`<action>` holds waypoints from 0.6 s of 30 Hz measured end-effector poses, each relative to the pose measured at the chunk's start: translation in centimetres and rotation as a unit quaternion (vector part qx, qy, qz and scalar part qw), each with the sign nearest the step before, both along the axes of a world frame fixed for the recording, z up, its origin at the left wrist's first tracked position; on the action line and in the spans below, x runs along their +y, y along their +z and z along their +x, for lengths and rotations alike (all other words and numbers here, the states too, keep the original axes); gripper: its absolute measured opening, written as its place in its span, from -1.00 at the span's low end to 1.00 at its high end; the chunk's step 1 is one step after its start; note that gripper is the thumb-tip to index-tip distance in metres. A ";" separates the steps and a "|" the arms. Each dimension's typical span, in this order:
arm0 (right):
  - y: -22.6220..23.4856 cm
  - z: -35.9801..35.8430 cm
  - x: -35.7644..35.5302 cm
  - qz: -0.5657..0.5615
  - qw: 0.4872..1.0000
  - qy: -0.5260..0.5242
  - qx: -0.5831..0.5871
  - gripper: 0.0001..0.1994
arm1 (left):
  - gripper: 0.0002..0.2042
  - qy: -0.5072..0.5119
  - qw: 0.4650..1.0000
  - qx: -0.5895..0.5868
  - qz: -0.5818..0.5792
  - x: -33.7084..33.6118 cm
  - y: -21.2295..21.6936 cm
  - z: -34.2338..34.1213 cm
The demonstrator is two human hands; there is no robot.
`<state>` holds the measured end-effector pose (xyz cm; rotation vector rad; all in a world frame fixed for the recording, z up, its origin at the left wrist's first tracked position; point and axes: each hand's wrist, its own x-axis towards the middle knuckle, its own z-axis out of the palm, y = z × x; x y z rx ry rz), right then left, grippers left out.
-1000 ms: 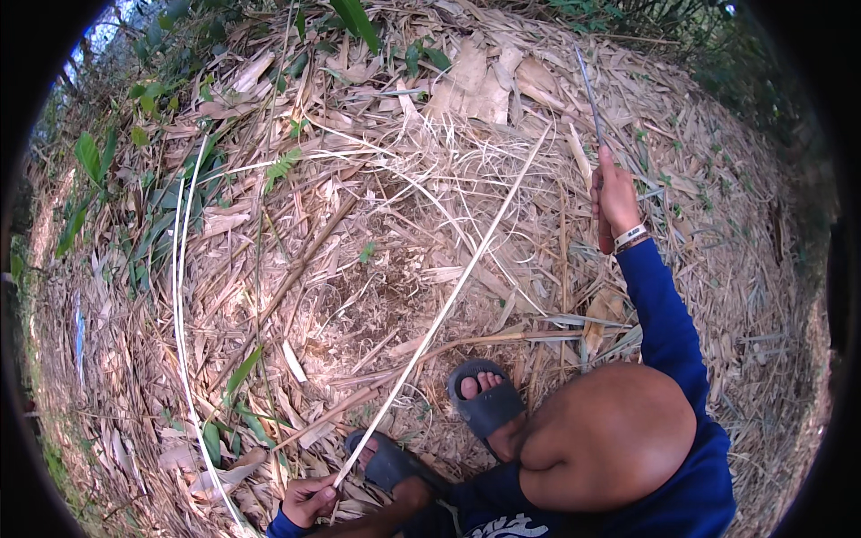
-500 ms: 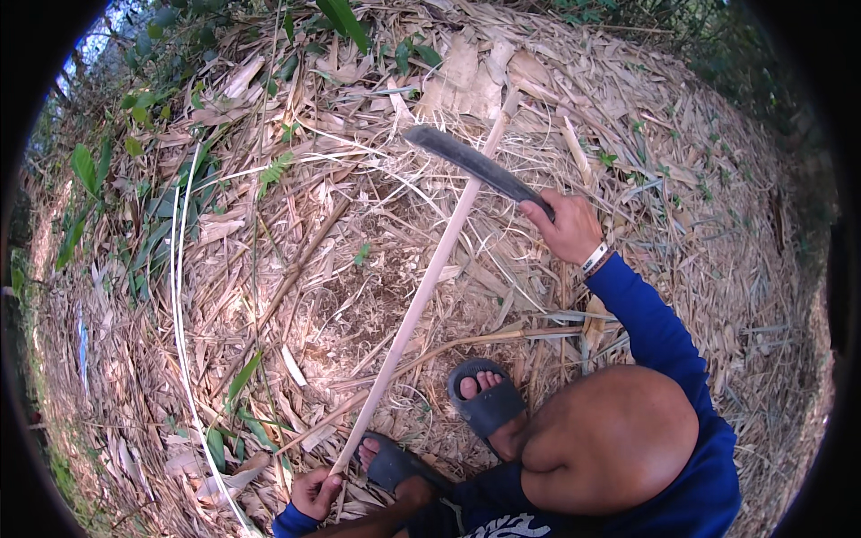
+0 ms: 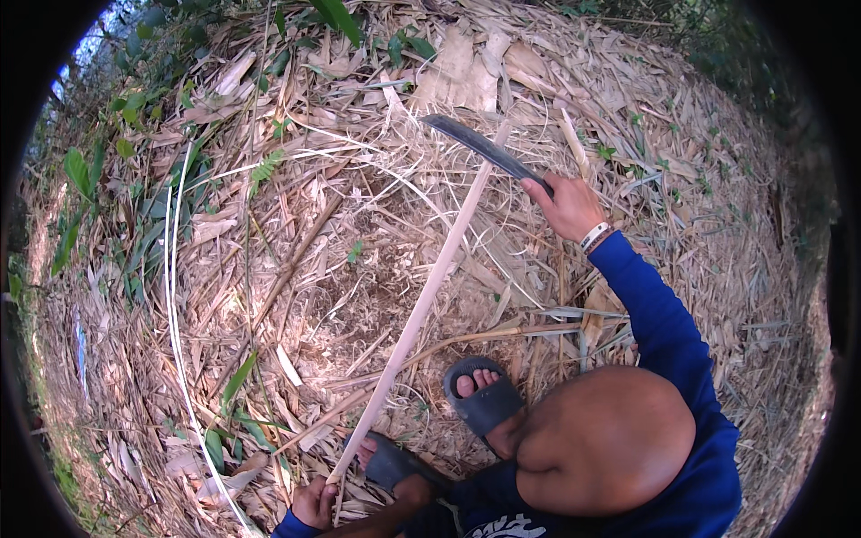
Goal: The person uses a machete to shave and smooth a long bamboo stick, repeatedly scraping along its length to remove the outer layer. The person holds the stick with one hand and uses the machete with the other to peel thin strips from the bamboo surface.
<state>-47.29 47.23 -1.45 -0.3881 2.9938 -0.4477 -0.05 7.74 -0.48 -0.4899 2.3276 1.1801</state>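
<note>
A long, pale, flat strip, which looks like split bamboo (image 3: pixel 417 318), slants from the lower left up to the top middle. Its near end is gripped by my left hand (image 3: pixel 314 502), fingers closed round it. Up at the far part of the strip, my right hand (image 3: pixel 572 208) is wrapped round the base of a machete (image 3: pixel 480 143). The dark, slightly curved blade crosses over the strip near its far end and points up and left. Whether the edge touches the strip I cannot tell. The machete's handle is hidden in my fist.
Dry leaves and husks (image 3: pixel 700 296) cover the ground, with thin curled shavings in the middle. Long white strips (image 3: pixel 172 296) bend along the left side. My sandalled feet (image 3: pixel 484 399) and bent knee (image 3: pixel 614 439) are close to the strip's near half. Green plants (image 3: pixel 81 179) grow at the left.
My right hand and the machete have shifted slightly up and right, toward the strip's far end. The strip's far end shows a little lower, while my left hand keeps its hold.
</note>
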 end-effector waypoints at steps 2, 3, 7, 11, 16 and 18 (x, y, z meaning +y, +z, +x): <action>-1.1 1.8 -1.0 -0.019 0.998 0.047 0.020 -0.38 | -0.60 0.006 1.000 0.013 0.000 -0.7 -1.8 2.6; -1.1 3.0 -2.2 -0.028 0.997 0.072 0.030 -0.37 | -0.59 0.011 1.000 0.018 0.000 -0.7 -2.0 3.2; -1.2 0.7 -0.2 -0.044 0.998 -0.007 0.035 -0.36 | -0.59 0.011 0.999 0.043 0.016 -1.2 -1.6 3.6; -1.0 -1.4 2.7 -0.020 0.993 -0.103 0.060 -0.35 | -0.59 -0.035 0.999 0.010 0.018 -1.5 -2.7 3.8; -1.5 5.5 -2.8 -0.141 0.988 0.066 0.022 -0.38 | -0.58 0.059 0.991 0.052 0.107 -1.3 -3.3 4.2; -2.9 5.5 -2.4 -0.178 0.984 0.009 -0.018 -0.39 | -0.58 0.078 0.987 0.039 0.138 -1.2 -3.5 4.0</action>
